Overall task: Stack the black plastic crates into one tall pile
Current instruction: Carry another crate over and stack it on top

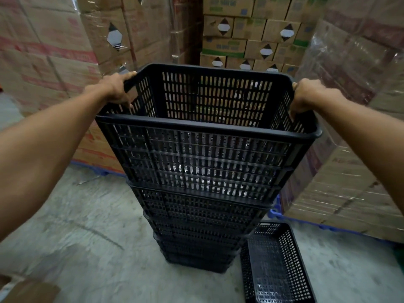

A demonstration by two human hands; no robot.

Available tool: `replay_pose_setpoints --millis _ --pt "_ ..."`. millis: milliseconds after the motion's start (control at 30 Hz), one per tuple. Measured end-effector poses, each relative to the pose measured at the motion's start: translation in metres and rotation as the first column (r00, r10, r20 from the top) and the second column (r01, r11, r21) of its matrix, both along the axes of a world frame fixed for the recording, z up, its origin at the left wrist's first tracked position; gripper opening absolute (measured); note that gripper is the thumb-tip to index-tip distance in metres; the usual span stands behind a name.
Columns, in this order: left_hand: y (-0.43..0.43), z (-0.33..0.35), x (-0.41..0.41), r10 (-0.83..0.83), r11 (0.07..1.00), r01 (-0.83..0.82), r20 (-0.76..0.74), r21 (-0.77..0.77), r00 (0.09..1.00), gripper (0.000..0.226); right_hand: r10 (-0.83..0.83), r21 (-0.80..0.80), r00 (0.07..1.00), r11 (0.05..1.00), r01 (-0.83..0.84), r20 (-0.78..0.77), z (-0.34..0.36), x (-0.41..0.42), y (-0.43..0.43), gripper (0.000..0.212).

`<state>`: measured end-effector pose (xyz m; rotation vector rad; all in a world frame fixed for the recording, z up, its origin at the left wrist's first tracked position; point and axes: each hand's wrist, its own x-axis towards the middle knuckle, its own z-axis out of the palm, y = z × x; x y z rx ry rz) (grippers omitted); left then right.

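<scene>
Dim, soft indoor light; blurred, wide-angle-bent edges; faint wrap glare.

The premises are a warehouse or stockroom. Film-wrapped cardboard cartons (54, 51) are stacked high across the upper left, top centre and right of the frame, resting on blue pallets (276, 212) at floor level. The floor (87, 226) is bare, scuffed concrete. At centre stand piled black plastic crates (196, 215).

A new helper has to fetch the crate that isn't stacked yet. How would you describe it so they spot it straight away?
Find the tall pile of black crates standing on the concrete floor between wrapped pallets of cartons. At its foot, to the right, one loose crate lies alone on the floor. Unlike the rest, it is not part of any stack.
</scene>
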<state>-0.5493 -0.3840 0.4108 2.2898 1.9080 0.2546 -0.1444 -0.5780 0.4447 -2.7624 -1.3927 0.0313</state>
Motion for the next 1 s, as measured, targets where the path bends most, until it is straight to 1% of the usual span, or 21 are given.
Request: replay_pose_setpoints --millis 67,200,300,367,433,533,667,733,900,1000 --pt "0.002 -0.001 0.002 0.001 1.0 -0.001 -0.012 0.007 1.0 0.106 0.008 0.012 1.0 1.0 -0.008 -0.004 -0.005 0.001 -0.004 0.063" --pt "0.002 -0.003 0.008 -0.005 1.0 0.006 -0.033 0.018 0.999 0.105 -0.025 0.106 0.999 0.994 0.029 -0.039 -0.016 0.01 -0.011 0.059" --pt "0.002 -0.008 0.007 -0.022 0.999 0.023 -0.052 0.031 0.998 0.104 -0.027 0.216 0.996 0.975 0.043 -0.08 -0.025 0.008 -0.012 0.047" --pt "0.001 -0.008 0.008 -0.028 0.998 0.03 -0.045 0.048 0.999 0.101 -0.039 0.268 0.996 0.962 0.059 -0.08 -0.029 0.007 -0.013 0.041" --pt "0.0 -0.008 0.011 -0.035 0.997 0.038 -0.034 0.066 0.999 0.099 -0.051 0.289 0.997 0.955 0.066 -0.059 -0.032 0.008 -0.016 0.041" --pt "-0.002 -0.009 0.013 -0.026 0.997 0.028 -0.027 0.075 0.999 0.096 -0.074 0.278 0.997 0.958 0.073 -0.008 -0.032 0.009 -0.018 0.043" --pt "-0.005 -0.012 0.012 0.002 0.998 0.0 -0.021 0.069 1.0 0.09 -0.047 0.255 0.988 0.967 0.008 0.147 -0.034 0.007 -0.015 0.046" --pt "-0.007 -0.015 0.013 0.03 0.995 -0.023 -0.068 0.097 0.997 0.086 -0.015 0.246 0.983 0.969 -0.031 0.183 -0.036 0.009 -0.012 0.046" --pt "-0.013 -0.023 0.019 0.05 0.993 -0.019 -0.259 0.119 0.964 0.091 0.085 0.209 0.98 0.97 -0.122 0.178 -0.043 0.011 -0.008 0.039" --pt "-0.022 -0.02 0.02 0.071 0.994 -0.042 -0.301 0.1 0.951 0.094 0.167 0.252 0.966 0.944 -0.214 0.195 -0.042 0.007 -0.009 0.049"
